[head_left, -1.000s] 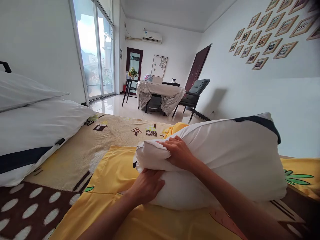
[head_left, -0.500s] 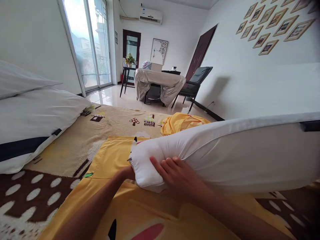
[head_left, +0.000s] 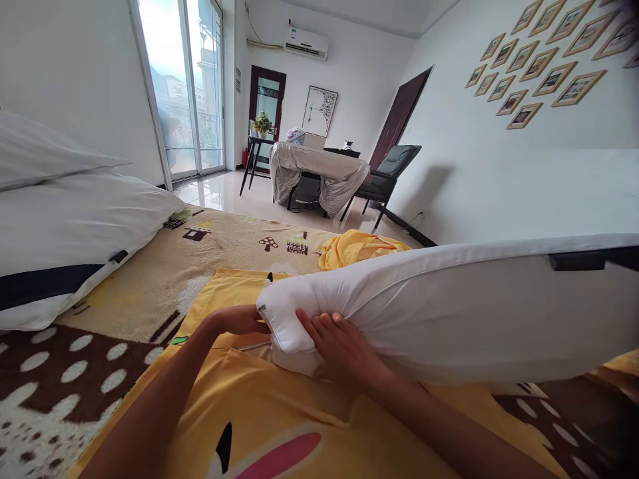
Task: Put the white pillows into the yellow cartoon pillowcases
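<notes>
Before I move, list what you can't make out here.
- Left hand: fingertips hidden behind near pillow, head view.
- Near pillow's far end: cut off by head view's right edge.
- Bunched cloth: lower part behind near pillow, head view.
- Photos: too small, head view.

The left hand [head_left: 244,319] has its fingertips hidden at the end of the white pillow [head_left: 449,306]. This pillow is cut by the right edge. Pictures inside the small wall frames [head_left: 579,88] are too small to tell.

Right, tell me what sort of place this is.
Probably a room in a home: a patterned blanket is spread in front, with white pillows on it, and beyond stand a draped table and a black chair.
</notes>
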`<state>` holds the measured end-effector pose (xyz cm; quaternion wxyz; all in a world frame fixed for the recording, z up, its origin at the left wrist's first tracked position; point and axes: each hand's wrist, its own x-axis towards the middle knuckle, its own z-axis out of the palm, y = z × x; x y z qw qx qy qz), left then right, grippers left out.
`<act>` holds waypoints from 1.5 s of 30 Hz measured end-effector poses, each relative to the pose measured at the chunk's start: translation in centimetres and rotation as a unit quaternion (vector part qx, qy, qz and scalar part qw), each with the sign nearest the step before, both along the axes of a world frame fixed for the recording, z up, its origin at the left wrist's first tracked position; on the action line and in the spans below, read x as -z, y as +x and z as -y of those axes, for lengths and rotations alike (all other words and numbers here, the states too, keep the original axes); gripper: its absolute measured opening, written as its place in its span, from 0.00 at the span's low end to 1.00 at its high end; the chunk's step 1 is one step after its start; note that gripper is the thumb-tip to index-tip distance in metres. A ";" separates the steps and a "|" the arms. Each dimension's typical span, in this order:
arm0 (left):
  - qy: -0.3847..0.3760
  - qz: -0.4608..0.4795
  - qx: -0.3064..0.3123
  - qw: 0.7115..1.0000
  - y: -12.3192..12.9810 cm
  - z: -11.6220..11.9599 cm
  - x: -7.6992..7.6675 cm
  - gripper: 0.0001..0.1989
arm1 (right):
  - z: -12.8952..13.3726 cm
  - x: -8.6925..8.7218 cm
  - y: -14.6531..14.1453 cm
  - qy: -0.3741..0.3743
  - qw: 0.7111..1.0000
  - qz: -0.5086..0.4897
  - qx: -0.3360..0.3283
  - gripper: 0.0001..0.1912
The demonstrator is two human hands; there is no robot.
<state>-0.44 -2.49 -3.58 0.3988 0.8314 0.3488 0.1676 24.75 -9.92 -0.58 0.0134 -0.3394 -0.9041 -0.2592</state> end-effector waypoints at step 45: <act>0.563 -0.190 -0.119 0.795 8.1 4.0 3.8 0.07 | -7.2 -8.4 2.3 -0.046 0.994 -0.101 0.000 0.32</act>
